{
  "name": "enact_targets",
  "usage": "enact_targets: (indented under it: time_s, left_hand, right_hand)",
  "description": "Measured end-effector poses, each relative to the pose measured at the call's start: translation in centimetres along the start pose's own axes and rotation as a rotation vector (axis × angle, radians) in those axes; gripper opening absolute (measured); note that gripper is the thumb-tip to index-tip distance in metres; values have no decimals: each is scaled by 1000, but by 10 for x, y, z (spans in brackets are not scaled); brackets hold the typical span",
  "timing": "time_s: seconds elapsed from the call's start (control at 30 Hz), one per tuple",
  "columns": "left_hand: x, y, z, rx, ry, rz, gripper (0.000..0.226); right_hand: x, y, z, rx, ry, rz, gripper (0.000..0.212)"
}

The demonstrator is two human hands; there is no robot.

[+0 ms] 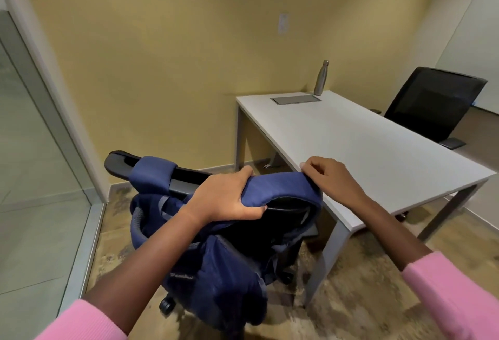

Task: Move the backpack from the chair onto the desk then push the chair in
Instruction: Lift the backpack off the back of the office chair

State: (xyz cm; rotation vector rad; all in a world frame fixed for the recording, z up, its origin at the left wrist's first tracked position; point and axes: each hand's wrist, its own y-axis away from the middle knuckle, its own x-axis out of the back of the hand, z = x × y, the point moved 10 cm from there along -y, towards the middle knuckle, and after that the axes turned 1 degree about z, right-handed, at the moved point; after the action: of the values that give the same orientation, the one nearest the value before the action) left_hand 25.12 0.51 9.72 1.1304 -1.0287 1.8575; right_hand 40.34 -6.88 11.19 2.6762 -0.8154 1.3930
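Note:
A navy blue backpack (226, 280) hangs from the top of a black office chair's backrest (118, 162), its two shoulder straps looped over the top edge. My left hand (229, 195) grips the right strap together with the backrest edge. My right hand (330, 177) pinches the same strap's far end, right beside the near corner of the white desk (364, 145). The chair stands left of the desk, mostly hidden by the bag; one caster (166, 306) shows below.
A metal bottle (321, 77) stands at the desk's far edge beside a grey cable hatch (295, 99). A second black chair (432, 101) sits on the far side. A glass partition (40, 150) runs along the left. Patterned carpet covers the floor.

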Motion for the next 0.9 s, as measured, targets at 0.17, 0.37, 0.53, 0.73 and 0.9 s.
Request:
enact_targets:
  time_s: [0.17,0.37,0.53,0.73,0.9]
  left_hand:
    - [4,1,17,-103,-93,115,59]
    - [0,9,30,-262,-155,175,89]
    - [-8,24,27,-203,-244,203,92]
    - [-9,52,16,-182,-326,263,74]
    - [-10,84,-21,-120,-340,190,83]
  right_hand:
    - [-19,42,-31,224,205,-122,58]
    - [-66,53,-65,397,419,-180,95]
    - [-63,54,-72,430,419,-117,98]
    - [-62,56,-79,470,472,3,94]
    - [-57,72,-84,478,508,104,85]
